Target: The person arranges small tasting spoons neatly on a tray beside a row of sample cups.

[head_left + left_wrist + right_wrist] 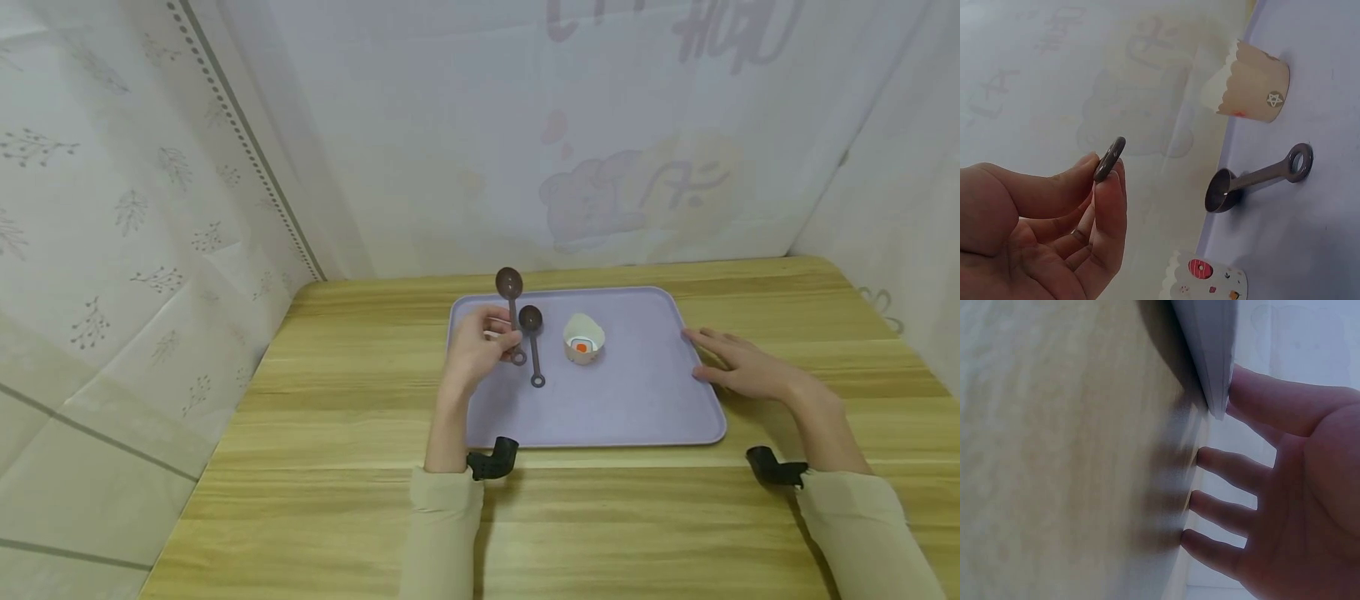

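My left hand (480, 343) pinches a dark brown measuring spoon (509, 285) by its handle, between thumb and fingers, above the left part of the lilac tray (637, 408). The bowl of that spoon points away; its ring end (1110, 159) shows at the fingertips in the left wrist view. A second, smaller-looking measuring spoon (536, 350) lies on the tray just right of it, ring end nearer. My right hand (742, 365) is at the tray's right edge, its thumb at the rim and its fingers extended, several fingertips on the table (1072, 456).
A paper baking cup (582, 339) with a scalloped rim and a white-and-orange piece inside stands mid-tray. Another patterned cup (1210, 281) is visible in the left wrist view, hidden behind the left hand in the head view. Printed cloth (420, 167) hangs behind the table.
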Demonstrator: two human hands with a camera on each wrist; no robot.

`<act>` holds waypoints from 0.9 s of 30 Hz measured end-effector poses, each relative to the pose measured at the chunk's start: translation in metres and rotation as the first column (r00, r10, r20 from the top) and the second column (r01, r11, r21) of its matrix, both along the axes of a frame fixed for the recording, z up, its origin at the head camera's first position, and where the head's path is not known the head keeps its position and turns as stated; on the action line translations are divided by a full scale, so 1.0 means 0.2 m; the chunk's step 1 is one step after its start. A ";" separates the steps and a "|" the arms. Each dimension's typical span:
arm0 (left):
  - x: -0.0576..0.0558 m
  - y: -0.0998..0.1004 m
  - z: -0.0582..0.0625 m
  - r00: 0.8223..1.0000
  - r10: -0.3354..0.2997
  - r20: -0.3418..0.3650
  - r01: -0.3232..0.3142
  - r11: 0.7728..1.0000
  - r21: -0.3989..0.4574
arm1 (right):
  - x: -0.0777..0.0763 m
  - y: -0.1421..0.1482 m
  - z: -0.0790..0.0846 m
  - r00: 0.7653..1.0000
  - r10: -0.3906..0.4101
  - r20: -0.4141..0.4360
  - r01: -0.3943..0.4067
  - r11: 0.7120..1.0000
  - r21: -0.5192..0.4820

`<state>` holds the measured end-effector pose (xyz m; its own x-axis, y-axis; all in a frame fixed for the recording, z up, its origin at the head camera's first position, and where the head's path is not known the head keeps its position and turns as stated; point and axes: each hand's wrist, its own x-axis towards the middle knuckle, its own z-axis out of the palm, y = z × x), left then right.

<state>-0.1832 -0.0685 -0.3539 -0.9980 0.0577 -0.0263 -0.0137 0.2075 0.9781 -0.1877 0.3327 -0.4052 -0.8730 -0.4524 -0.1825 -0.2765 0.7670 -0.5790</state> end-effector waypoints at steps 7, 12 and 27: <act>-0.01 0.04 -0.01 1.000 -0.010 -0.013 0.010 1.000 0.012 | -0.01 0.01 -0.01 1.000 0.000 0.001 0.000 1.000 -0.004; -0.01 0.08 -0.02 1.000 -0.004 -0.016 0.004 1.000 0.017 | -0.01 0.01 -0.02 1.000 -0.001 -0.010 0.001 1.000 0.006; -0.01 0.20 -0.04 1.000 -0.018 -0.022 0.019 0.998 0.058 | 0.00 0.00 0.00 1.000 -0.008 0.010 0.007 1.000 0.006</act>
<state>-0.1861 -0.0275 -0.3620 -0.9971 0.0766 -0.0007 0.0108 0.1498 0.9887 -0.1881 0.3330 -0.4059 -0.8744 -0.4446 -0.1941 -0.2648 0.7726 -0.5770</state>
